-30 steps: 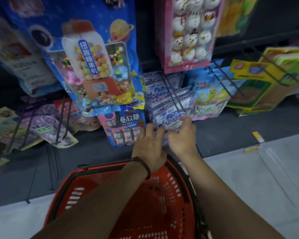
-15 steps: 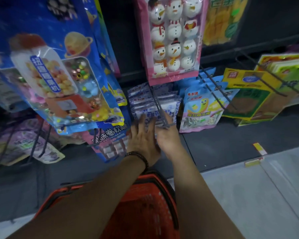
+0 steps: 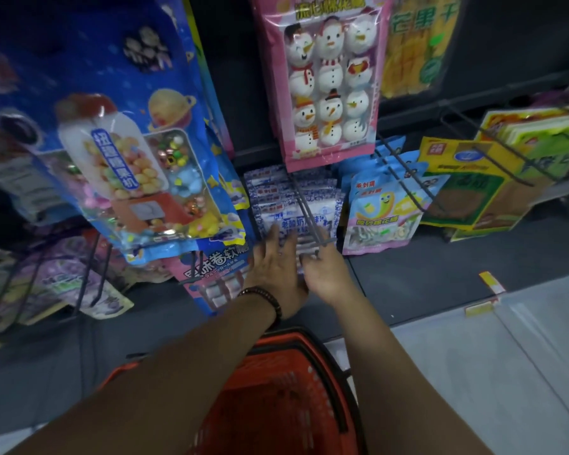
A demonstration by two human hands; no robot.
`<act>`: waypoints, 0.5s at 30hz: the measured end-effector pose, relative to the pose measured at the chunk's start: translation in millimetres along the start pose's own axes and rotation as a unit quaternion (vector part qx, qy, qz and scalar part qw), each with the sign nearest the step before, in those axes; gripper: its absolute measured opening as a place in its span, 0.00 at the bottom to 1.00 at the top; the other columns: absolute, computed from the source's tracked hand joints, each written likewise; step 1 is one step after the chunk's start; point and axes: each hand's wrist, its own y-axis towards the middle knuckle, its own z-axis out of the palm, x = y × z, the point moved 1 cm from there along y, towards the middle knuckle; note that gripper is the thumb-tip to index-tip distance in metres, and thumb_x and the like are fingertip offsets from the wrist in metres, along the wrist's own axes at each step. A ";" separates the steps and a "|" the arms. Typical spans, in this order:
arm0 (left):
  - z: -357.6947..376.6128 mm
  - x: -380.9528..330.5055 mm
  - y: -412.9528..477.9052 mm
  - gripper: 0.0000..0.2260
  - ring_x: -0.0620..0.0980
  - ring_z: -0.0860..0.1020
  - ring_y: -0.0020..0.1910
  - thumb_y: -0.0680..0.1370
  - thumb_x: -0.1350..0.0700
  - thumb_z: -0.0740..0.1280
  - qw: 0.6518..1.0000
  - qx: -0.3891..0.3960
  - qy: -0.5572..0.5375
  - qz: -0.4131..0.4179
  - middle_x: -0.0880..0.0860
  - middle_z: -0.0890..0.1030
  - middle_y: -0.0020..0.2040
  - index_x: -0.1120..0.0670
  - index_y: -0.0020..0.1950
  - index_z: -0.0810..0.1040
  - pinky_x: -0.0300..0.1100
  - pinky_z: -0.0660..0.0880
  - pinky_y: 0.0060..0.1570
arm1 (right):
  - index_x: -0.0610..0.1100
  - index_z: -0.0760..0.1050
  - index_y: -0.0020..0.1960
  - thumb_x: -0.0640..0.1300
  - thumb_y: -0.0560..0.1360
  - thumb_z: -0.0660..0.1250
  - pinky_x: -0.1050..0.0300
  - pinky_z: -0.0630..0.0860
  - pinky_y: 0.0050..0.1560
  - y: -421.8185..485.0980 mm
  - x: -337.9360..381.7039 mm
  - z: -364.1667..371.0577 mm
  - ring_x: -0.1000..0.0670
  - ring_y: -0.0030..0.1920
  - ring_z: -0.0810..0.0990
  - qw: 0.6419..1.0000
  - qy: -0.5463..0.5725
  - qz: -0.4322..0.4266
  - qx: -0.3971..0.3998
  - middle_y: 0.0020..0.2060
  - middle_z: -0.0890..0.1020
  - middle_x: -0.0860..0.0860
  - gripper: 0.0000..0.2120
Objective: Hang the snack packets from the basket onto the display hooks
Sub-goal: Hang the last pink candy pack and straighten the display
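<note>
A stack of white-and-blue snack packets (image 3: 293,205) hangs on a double-wire display hook (image 3: 307,215) low on the rack. My left hand (image 3: 276,270) lies flat against the front packet with its fingers spread. My right hand (image 3: 326,274) is just right of it, below the hook's tip, with its fingers curled on that packet's lower edge. The red basket (image 3: 312,343) sits on the floor below my forearms, which cover much of its inside. No packets show in the part I can see.
A big blue candy bag (image 3: 128,159) hangs close on the left, and a pink snowman bag (image 3: 326,93) right above the hook. Pastel packets (image 3: 381,211) and yellow-green packets (image 3: 473,185) hang on the right. A pink-and-blue packet (image 3: 217,274) sits beside my left hand.
Both hands moved forward from above the basket to the hook. The packet they held went onto the hook, and my left hand flattened out with spread fingers. The view came closer to the rack.
</note>
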 end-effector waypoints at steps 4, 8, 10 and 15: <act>-16.3 9.1 -38.3 0.36 0.63 0.61 0.80 0.79 0.46 0.67 0.999 0.006 -0.013 0.032 0.52 0.57 0.82 0.46 0.84 0.55 0.61 0.72 0.72 | 0.46 0.73 0.67 0.36 0.84 0.67 0.70 0.71 0.54 -38.2 3.0 -7.6 0.57 0.53 0.77 0.992 -0.116 -0.052 0.023 0.54 0.76 0.53 0.13; -42.0 17.3 -93.4 0.29 0.58 0.69 0.75 0.83 0.46 0.64 0.997 0.035 -0.016 0.067 0.52 0.65 0.78 0.46 0.83 0.59 0.56 0.75 0.69 | 0.47 0.70 0.78 0.40 0.82 0.65 0.48 0.78 0.66 -93.3 19.6 -10.0 0.43 0.67 0.78 0.982 -0.164 -0.050 0.076 0.70 0.76 0.44 0.24; -58.8 21.2 -123.3 0.25 0.57 0.73 0.73 0.83 0.46 0.63 0.995 0.022 -0.014 0.094 0.50 0.68 0.76 0.45 0.80 0.63 0.54 0.76 0.66 | 0.48 0.74 0.75 0.41 0.83 0.65 0.46 0.78 0.67 -114.4 36.9 -8.9 0.45 0.67 0.79 0.982 -0.166 -0.070 0.063 0.68 0.78 0.46 0.21; -117.4 46.8 -183.8 0.20 0.50 0.76 0.67 0.82 0.46 0.63 0.984 -0.071 -0.021 0.161 0.42 0.71 0.72 0.40 0.74 0.69 0.50 0.77 0.61 | 0.55 0.72 0.76 0.44 0.85 0.66 0.50 0.78 0.67 -161.0 92.6 -21.8 0.53 0.66 0.77 0.973 -0.148 -0.177 -0.023 0.68 0.75 0.58 0.20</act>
